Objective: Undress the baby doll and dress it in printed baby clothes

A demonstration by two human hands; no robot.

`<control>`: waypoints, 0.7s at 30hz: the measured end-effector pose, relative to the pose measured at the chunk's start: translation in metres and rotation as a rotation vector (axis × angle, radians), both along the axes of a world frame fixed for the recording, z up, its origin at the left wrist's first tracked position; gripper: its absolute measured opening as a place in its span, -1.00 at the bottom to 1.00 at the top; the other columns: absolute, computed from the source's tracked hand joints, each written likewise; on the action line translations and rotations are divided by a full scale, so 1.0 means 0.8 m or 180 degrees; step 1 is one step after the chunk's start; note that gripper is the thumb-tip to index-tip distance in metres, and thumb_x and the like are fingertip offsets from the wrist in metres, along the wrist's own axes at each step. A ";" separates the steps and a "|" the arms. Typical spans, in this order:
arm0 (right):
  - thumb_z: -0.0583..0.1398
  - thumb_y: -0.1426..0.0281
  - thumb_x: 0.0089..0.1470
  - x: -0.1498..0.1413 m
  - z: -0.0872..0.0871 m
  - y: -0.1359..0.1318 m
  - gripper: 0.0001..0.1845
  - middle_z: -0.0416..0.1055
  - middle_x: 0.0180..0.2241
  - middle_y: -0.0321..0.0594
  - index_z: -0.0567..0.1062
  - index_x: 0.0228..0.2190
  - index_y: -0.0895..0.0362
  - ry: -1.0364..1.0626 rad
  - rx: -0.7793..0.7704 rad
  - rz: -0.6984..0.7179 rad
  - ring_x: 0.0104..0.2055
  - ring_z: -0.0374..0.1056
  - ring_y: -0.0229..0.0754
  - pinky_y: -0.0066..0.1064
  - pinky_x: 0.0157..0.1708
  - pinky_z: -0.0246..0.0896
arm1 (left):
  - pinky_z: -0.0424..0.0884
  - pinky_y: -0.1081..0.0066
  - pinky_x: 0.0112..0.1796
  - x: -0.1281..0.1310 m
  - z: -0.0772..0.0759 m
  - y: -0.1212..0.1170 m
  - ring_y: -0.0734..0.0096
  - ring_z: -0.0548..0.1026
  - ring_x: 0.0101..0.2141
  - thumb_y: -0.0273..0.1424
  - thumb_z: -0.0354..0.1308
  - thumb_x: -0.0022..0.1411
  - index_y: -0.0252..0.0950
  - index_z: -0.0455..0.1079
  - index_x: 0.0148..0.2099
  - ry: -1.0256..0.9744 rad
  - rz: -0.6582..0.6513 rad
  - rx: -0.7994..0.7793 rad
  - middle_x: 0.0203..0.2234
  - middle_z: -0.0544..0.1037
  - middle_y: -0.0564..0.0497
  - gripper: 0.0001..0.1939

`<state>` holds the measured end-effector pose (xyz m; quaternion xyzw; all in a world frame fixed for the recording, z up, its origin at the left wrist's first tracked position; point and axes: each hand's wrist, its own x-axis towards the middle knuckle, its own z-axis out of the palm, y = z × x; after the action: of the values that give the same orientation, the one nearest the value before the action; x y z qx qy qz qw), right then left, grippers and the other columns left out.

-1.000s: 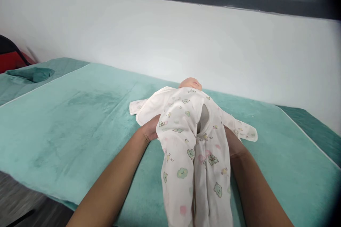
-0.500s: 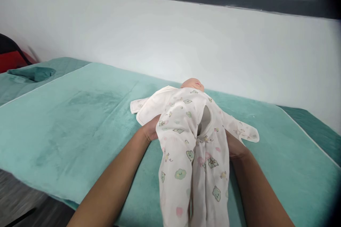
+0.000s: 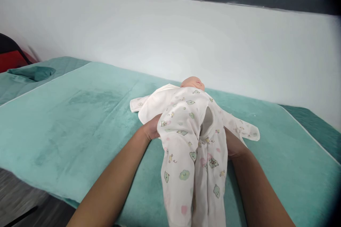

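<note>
A baby doll (image 3: 192,82) lies on its back, head toward the wall. It has on a white baby top (image 3: 157,103) with sleeves stretched out to both sides. White printed baby trousers (image 3: 181,156) with an opening at the crotch cover its middle, legs toward me. My left hand (image 3: 153,127) reaches in at the left side of the trousers, near the waist. On the opposite side, my right hand (image 3: 234,144) reaches under the fabric below the right sleeve. Cloth hides the fingers of both hands, so their grip cannot be made out.
A teal padded cover (image 3: 80,131) spreads over the bed, with a hollow (image 3: 34,73) at its far left end. Behind it stands a white wall (image 3: 133,32). A red and black object (image 3: 12,58) is at the left edge.
The trousers have shifted slightly, the left leg moving a little to the right and the right leg narrowing. Both hands stay nearly in place at the doll's sides.
</note>
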<state>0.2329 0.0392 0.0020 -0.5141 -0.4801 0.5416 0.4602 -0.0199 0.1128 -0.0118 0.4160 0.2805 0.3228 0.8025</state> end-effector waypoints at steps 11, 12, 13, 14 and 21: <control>0.33 0.25 0.03 0.005 0.001 -0.001 -0.62 0.49 0.08 -0.17 0.61 -0.07 -0.03 0.0127 -0.0025 0.0001 0.20 0.31 0.14 -0.12 0.14 0.28 | 0.44 0.21 -0.06 -0.001 0.002 0.003 0.12 0.55 -0.11 -0.35 0.41 -0.03 -0.25 0.53 -0.01 0.0060 0.0123 0.0349 -0.22 0.64 -0.09 -0.53; 0.34 0.25 0.03 0.003 0.002 -0.001 -0.63 0.50 0.08 -0.17 0.61 -0.08 -0.03 0.0106 -0.0035 -0.0054 0.20 0.32 0.14 -0.13 0.13 0.29 | 0.44 0.21 -0.06 -0.001 0.002 0.003 0.12 0.55 -0.12 -0.35 0.41 -0.03 -0.25 0.53 0.01 0.0075 0.0155 0.0373 -0.22 0.64 -0.09 -0.51; 0.34 0.24 0.02 0.002 0.003 -0.001 -0.62 0.50 0.08 -0.16 0.62 -0.08 -0.03 0.0087 -0.0044 -0.0092 0.18 0.33 0.14 -0.13 0.12 0.30 | 0.44 0.21 -0.06 0.000 0.002 0.003 0.12 0.55 -0.12 -0.35 0.42 -0.03 -0.24 0.52 0.02 0.0081 0.0179 0.0401 -0.21 0.64 -0.09 -0.49; 0.35 0.23 0.00 0.000 0.004 -0.001 -0.61 0.50 0.08 -0.15 0.61 -0.08 -0.02 0.0079 -0.0055 -0.0128 0.17 0.35 0.15 -0.12 0.11 0.30 | 0.44 0.21 -0.06 0.001 0.002 0.002 0.12 0.55 -0.12 -0.35 0.42 -0.03 -0.24 0.52 0.03 0.0083 0.0195 0.0442 -0.20 0.64 -0.10 -0.48; 0.38 0.15 -0.10 -0.010 0.009 -0.001 -0.47 0.52 0.03 -0.06 0.60 -0.05 0.02 -0.0052 0.0046 -0.0459 0.17 0.33 0.23 -0.06 0.17 0.22 | 0.43 0.25 -0.09 0.002 0.007 -0.001 0.13 0.53 -0.09 -0.34 0.38 0.03 -0.25 0.51 0.06 0.0216 0.0234 0.0820 -0.13 0.62 -0.13 -0.51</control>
<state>0.2247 0.0382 0.0090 -0.5485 -0.4495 0.4993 0.4978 -0.0181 0.1118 -0.0065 0.5156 0.2788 0.3711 0.7202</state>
